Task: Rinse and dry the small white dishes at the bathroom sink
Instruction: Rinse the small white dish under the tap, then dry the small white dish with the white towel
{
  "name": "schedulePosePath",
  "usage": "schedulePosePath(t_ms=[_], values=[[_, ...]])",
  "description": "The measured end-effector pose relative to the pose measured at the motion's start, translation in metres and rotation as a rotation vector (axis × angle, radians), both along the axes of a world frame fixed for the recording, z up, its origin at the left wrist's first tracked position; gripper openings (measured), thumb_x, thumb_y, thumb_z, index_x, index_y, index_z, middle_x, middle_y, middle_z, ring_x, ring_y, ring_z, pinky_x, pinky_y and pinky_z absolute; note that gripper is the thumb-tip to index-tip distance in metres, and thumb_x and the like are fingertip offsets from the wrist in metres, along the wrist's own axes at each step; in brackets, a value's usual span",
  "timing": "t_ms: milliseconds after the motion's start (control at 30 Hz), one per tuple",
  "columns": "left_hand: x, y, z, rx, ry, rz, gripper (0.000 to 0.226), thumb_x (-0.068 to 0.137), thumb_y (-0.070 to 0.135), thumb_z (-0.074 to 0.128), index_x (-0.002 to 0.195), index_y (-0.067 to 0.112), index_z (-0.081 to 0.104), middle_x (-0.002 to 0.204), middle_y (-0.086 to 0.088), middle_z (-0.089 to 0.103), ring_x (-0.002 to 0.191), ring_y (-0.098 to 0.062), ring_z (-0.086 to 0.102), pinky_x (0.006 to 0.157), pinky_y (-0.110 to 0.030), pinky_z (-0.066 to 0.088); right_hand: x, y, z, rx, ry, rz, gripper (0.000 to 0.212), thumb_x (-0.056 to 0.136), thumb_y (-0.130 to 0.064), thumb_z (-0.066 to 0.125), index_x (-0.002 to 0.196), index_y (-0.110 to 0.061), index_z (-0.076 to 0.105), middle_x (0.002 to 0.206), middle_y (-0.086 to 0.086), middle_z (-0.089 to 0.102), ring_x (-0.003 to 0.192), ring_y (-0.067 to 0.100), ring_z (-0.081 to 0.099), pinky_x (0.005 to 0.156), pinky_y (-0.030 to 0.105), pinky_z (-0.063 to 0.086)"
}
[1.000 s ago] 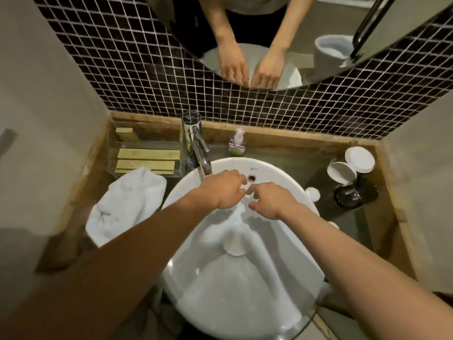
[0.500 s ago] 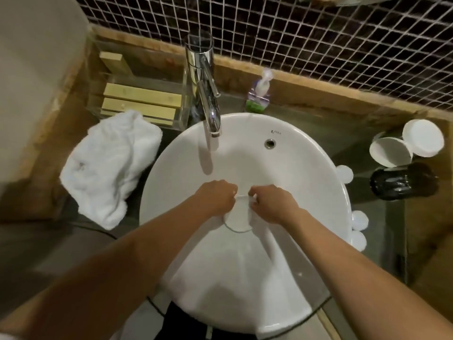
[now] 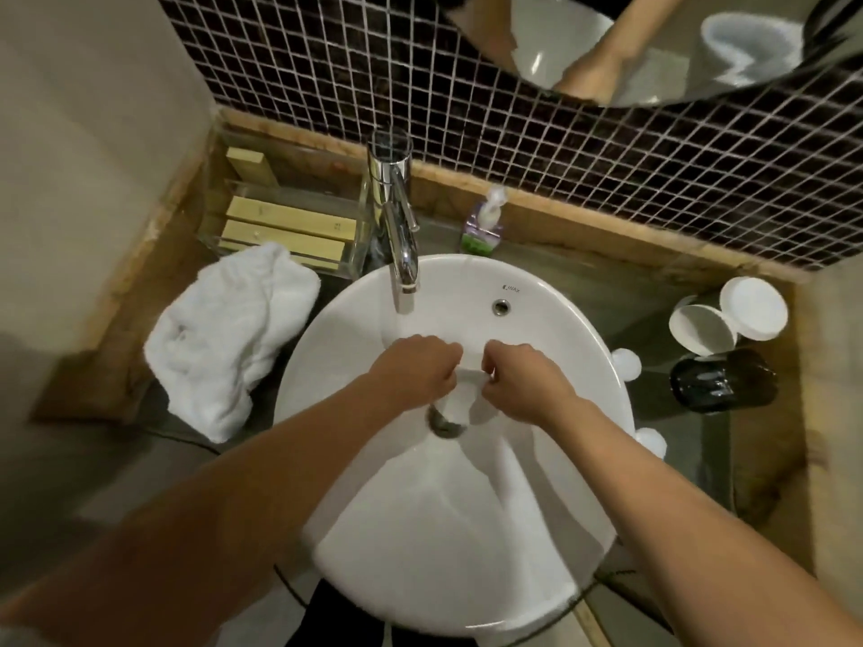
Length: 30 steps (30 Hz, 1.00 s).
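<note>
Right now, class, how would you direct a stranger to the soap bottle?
Start at the round white basin and find the chrome tap at its back rim. Just right of the tap, against the wooden ledge, stands the soap bottle: the only purple-and-green thing there.

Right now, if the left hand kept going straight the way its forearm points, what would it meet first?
Probably the small white dish pinched between both hands, then the right hand. Beyond those lies the sink's far wall. Depth is hard to judge here.
</note>
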State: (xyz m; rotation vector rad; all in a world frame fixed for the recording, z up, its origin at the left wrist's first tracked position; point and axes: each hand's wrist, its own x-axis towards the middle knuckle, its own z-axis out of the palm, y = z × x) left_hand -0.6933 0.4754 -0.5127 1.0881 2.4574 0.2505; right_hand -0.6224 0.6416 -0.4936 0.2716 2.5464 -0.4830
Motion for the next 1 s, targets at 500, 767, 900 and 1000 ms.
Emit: schedulePosePath(t_ms=[500, 767, 900, 1000], values=[[-0.013, -0.065, 0.066, 0.055, 0.132, 0.234, 0.019, 0.092, 0.028, 0.047, 0.104, 0.020, 0.059, 0.103, -0.006, 0.069, 0.086, -0.028, 0.063, 0.067, -0.035, 0.046, -0.037, -0.057, 0.071, 0.035, 0.189, 0.251, 0.017, 0.092, -0.028, 0.054, 0.104, -0.018, 0.049, 0.094, 0.014, 0.069, 0.083, 0.039, 0.063, 0.062, 0.039, 0.041], [-0.032, -0.159, 0.070, -0.024, 0.422, 0.594, 0.043, 0.093, 0.040, 0.054, 0.132, 0.024, 0.051, 0.136, -0.004, 0.054, 0.118, -0.023, 0.051, 0.103, -0.040, 0.040, -0.070, -0.111, 0.088, -0.185, 0.147, 0.102, 0.013, 0.086, -0.020, 0.065, 0.096, -0.016, 0.058, 0.092, 0.012, 0.070, 0.079, 0.033, 0.069, 0.075, 0.047, 0.060], [-0.034, -0.192, 0.058, -0.209, 0.342, 0.704, 0.074, 0.085, 0.049, 0.057, 0.146, 0.021, 0.027, 0.143, -0.009, 0.042, 0.125, -0.029, 0.044, 0.102, -0.044, 0.041, -0.081, -0.127, 0.088, -0.242, 0.150, 0.024, 0.009, 0.087, -0.016, 0.066, 0.093, -0.012, 0.061, 0.086, 0.012, 0.074, 0.079, 0.033, 0.073, 0.077, 0.051, 0.062], [-0.032, -0.201, 0.051, -0.182, 0.264, 0.757, 0.068, 0.088, 0.038, 0.060, 0.147, 0.025, 0.029, 0.133, -0.009, 0.048, 0.117, -0.030, 0.048, 0.091, -0.043, 0.045, -0.088, -0.135, 0.089, -0.261, 0.147, -0.014, 0.006, 0.085, -0.014, 0.067, 0.085, -0.010, 0.062, 0.072, 0.011, 0.075, 0.063, 0.028, 0.074, 0.069, 0.049, 0.064]])
